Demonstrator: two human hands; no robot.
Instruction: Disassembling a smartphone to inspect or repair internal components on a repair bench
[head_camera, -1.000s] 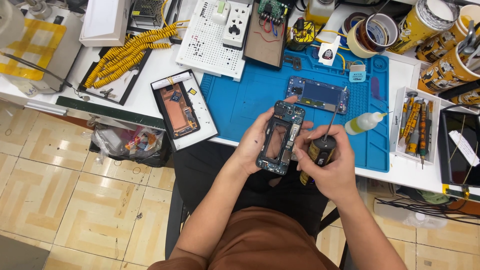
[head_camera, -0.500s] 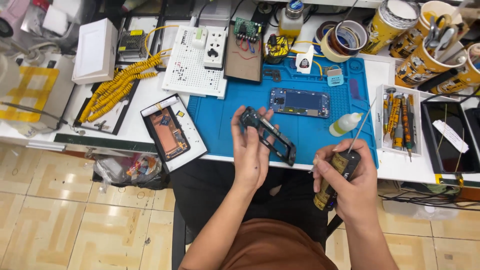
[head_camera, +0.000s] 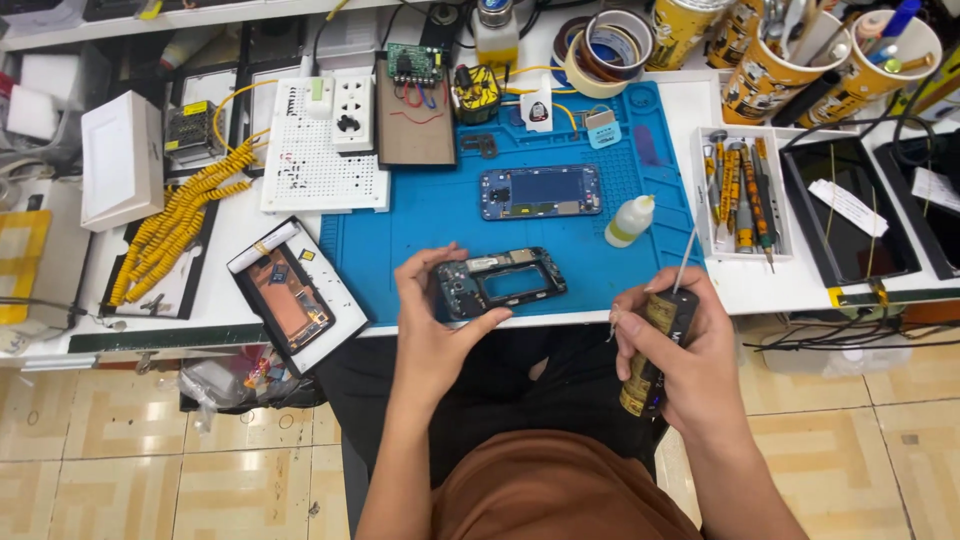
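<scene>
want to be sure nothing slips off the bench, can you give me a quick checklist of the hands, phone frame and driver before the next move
1. Left hand grips the phone frame at its left end: ok.
2. Frame supported: it sits at the front edge of the blue mat; whether it rests on the mat or hangs free, cannot tell.
3. Right hand closed around the electric screwdriver: ok.
4. Screwdriver bit clear of the frame, pointing up and away: ok.
5. Small white bottle upright, apart from both hands: ok.
6. Loose screws on the mat: cannot tell, too small.
</scene>
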